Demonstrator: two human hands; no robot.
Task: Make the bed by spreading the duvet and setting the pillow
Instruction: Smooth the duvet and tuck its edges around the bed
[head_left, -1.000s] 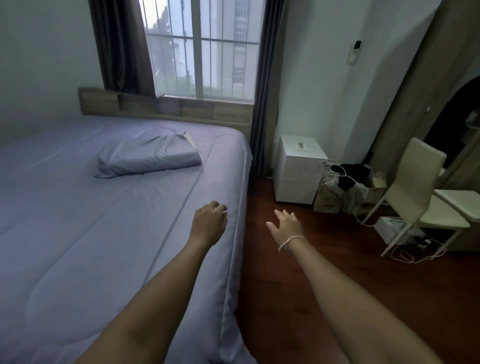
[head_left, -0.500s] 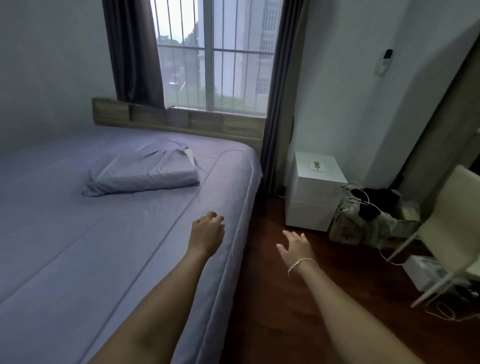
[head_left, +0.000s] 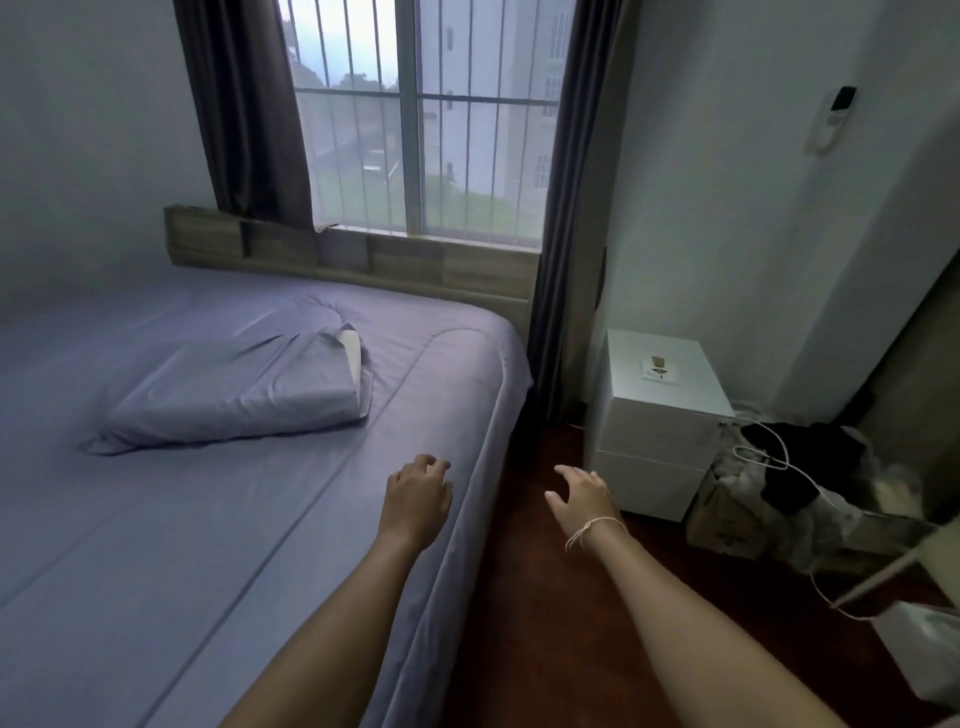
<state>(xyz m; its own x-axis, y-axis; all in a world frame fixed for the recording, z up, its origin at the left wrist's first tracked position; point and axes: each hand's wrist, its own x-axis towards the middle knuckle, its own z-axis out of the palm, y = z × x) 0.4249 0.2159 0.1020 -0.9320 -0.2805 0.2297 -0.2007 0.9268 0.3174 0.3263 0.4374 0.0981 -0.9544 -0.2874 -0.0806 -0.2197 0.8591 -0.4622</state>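
A lilac duvet (head_left: 171, 545) lies spread flat over the bed, reaching its right edge. On it, near the wooden headboard (head_left: 395, 265), rests a lilac pillow (head_left: 234, 389) with a white corner showing at its right end. My left hand (head_left: 418, 499) hovers over the duvet's right border, below and right of the pillow, fingers loosely curled and holding nothing. My right hand (head_left: 582, 496), with a string bracelet at the wrist, hangs over the floor beside the bed, fingers spread and empty.
A white bedside cabinet (head_left: 660, 421) stands right of the bed's head. Bags, dark clothing and a white cable (head_left: 779, 467) are piled beside it. Dark wooden floor (head_left: 545, 623) runs along the bed. Curtains (head_left: 566, 208) frame a barred window behind the headboard.
The view has moved forward toward the head of the bed, so the pillow and cabinet appear nearer. Both hands stay stretched out in front, empty.
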